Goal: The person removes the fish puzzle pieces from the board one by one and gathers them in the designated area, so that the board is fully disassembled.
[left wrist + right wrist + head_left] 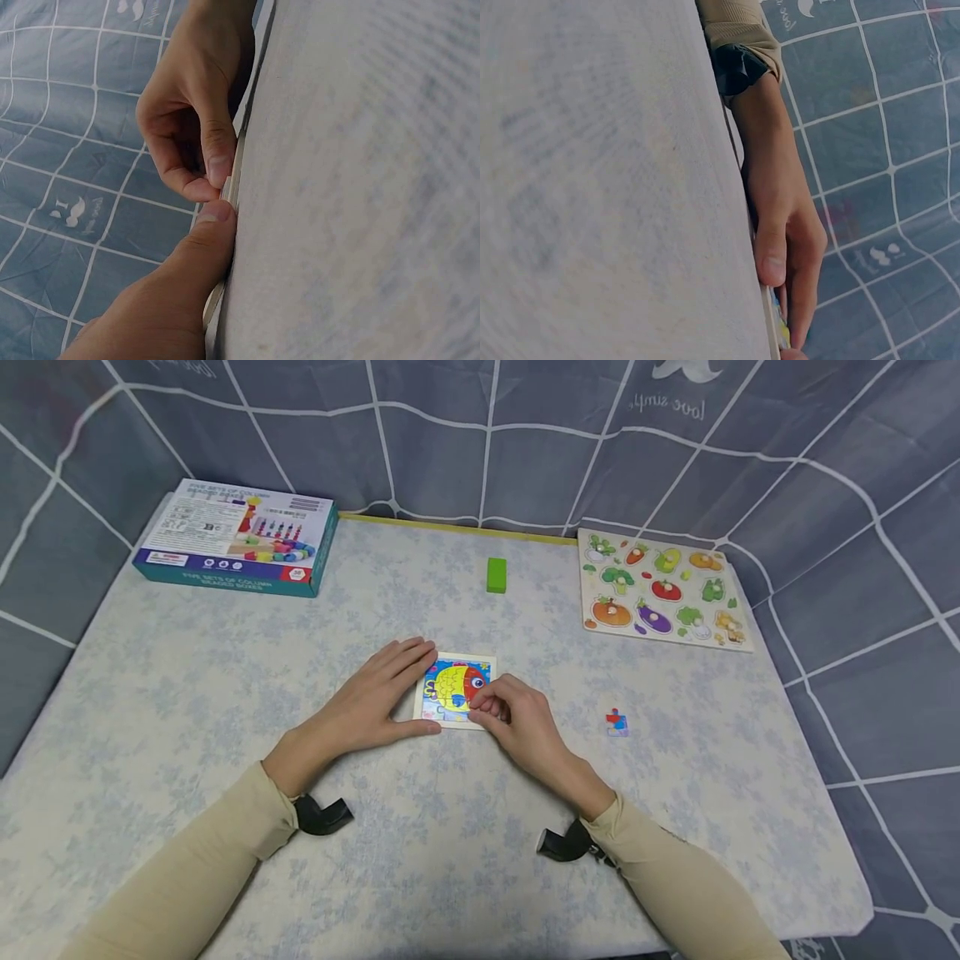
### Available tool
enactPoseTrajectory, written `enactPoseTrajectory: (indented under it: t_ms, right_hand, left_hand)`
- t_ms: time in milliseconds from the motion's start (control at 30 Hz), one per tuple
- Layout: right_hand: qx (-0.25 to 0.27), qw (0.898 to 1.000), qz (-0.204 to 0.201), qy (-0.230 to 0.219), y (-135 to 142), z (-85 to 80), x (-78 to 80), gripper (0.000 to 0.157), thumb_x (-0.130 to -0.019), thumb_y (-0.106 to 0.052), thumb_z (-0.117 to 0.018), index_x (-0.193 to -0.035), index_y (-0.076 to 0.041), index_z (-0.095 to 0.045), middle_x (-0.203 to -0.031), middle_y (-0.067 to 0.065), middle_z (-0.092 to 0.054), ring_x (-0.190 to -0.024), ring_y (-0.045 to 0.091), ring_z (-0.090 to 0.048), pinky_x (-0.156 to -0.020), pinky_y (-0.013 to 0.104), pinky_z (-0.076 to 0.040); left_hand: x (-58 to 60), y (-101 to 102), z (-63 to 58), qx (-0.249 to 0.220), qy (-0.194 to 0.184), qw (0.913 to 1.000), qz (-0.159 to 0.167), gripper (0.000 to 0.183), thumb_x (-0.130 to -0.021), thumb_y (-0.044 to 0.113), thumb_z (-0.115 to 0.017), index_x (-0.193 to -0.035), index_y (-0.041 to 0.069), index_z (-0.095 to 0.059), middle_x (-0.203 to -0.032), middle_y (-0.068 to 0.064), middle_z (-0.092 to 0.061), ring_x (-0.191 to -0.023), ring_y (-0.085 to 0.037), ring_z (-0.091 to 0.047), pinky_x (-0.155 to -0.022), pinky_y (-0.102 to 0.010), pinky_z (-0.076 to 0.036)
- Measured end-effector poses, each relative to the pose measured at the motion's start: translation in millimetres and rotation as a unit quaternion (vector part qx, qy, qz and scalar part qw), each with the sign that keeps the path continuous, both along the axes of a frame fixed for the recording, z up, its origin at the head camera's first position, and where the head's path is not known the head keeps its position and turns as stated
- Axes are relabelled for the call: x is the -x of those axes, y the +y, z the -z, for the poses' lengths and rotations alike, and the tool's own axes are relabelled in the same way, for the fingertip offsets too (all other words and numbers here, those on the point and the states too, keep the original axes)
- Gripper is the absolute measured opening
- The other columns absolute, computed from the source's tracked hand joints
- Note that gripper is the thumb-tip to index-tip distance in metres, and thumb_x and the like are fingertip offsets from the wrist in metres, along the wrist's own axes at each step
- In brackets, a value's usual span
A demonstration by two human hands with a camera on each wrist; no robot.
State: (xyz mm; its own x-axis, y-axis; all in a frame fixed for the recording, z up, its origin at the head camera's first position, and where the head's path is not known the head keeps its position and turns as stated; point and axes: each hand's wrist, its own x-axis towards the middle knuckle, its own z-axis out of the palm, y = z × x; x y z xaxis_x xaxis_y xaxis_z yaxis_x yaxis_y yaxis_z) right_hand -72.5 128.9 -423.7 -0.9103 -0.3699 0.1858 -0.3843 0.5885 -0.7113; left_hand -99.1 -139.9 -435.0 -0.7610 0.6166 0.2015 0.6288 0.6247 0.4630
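Both hands work close together at the near middle of the table (pixel 420 868), forearms reaching inward from either side in beige sleeves (pixel 202 852), a black wrist device (pixel 322 817) at the left cuff and a second visible at the right.

Left hand (pixel 371 700): laid low, back upward, fingers extended and side by side along the left part of a fish puzzle (pixel 450 681), the tips near its far left corner. The thumb is spread away from them and stretches along the near edge, its tip against the pale frame (pixel 468 655). The hand steadies the frame without curling round it.

Right hand (pixel 528 718): wrist angled in from the right, knuckles raised, fingers bent toward the palm. Thumb and forefinger pinch a small puzzle piece (pixel 226 187) at the near right corner; the piece is mostly hidden by the fingertips. The left wrist view shows this pinch just beside the left thumb.

The fish puzzle lies flat, between the two hands. A loose piece (pixel 617 724) rests to the right, well apart from the right hand. Beyond stand a green block (pixel 497 575), a boxed bead set (pixel 236 539) at far left and a vegetable board (pixel 692 599) at far right.
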Motion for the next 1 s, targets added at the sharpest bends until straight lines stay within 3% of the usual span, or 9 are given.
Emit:
enactPoseTrajectory:
  t_ms: [167, 333, 600, 767, 1000]
  right_hand:
    - [-0.011, 1.0, -0.011, 0.005, 0.7, 0.4, 0.1, 0.012, -0.093, -0.015, -0.083, -0.098, -0.008, -0.073, -0.088, 0.0, -0.062, -0.074, 0.01, -0.053, -0.063, 0.02, -0.047]
    - [-0.051, 0.997, -0.042, 0.05, 2.4, -1.5, 0.1, 0.012, -0.097, -0.019, -0.079, -0.1, -0.009, -0.071, -0.092, 0.001, -0.061, -0.081, 0.012, -0.054, -0.068, 0.025, -0.05]
    - [-0.109, 0.978, -0.093, 0.153, 4.8, 2.5, 4.5, 0.011, -0.102, -0.017, -0.071, -0.106, -0.007, -0.069, -0.108, 0.003, -0.064, -0.102, 0.018, -0.056, -0.089, 0.032, -0.054]
    - [-0.12, 0.97, -0.113, 0.177, 5.2, 3.0, 6.5, 0.012, -0.103, -0.016, -0.07, -0.108, -0.005, -0.068, -0.114, 0.004, -0.065, -0.112, 0.021, -0.058, -0.101, 0.034, -0.054]
    - [-0.145, 0.962, -0.13, 0.193, 5.2, 2.3, 7.4, 0.019, -0.104, -0.016, -0.069, -0.121, -0.007, -0.07, -0.119, 0.004, -0.066, -0.114, 0.02, -0.059, -0.102, 0.033, -0.054]
  left_hand:
    - [-0.8, -0.1, 0.2, 0.002, -0.001, 1.0, -0.004, 0.104, -0.086, 0.053, -0.082, -0.164, 0.002, -0.035, -0.17, -0.014, -0.036, -0.161, -0.033, -0.026, -0.135, -0.048, -0.015]
    - [-1.2, 0.0, 0.3, 0.001, 0.0, 1.0, -0.006, 0.104, -0.086, 0.054, -0.082, -0.164, 0.002, -0.035, -0.17, -0.014, -0.036, -0.161, -0.033, -0.026, -0.135, -0.049, -0.015]
    - [0.7, 0.1, -0.4, 0.003, 0.001, 1.0, -0.003, 0.104, -0.087, 0.053, -0.082, -0.164, 0.002, -0.035, -0.171, -0.014, -0.035, -0.161, -0.033, -0.026, -0.135, -0.048, -0.015]
    - [1.4, 0.7, -1.3, 0.007, -0.003, 1.0, -0.004, 0.103, -0.087, 0.054, -0.081, -0.164, 0.002, -0.035, -0.17, -0.014, -0.036, -0.161, -0.033, -0.026, -0.135, -0.048, -0.014]
    - [1.0, 0.7, -2.7, 0.008, -0.005, 0.9999, -0.006, 0.103, -0.087, 0.053, -0.081, -0.164, 0.002, -0.035, -0.17, -0.014, -0.036, -0.161, -0.033, -0.026, -0.135, -0.047, -0.014]
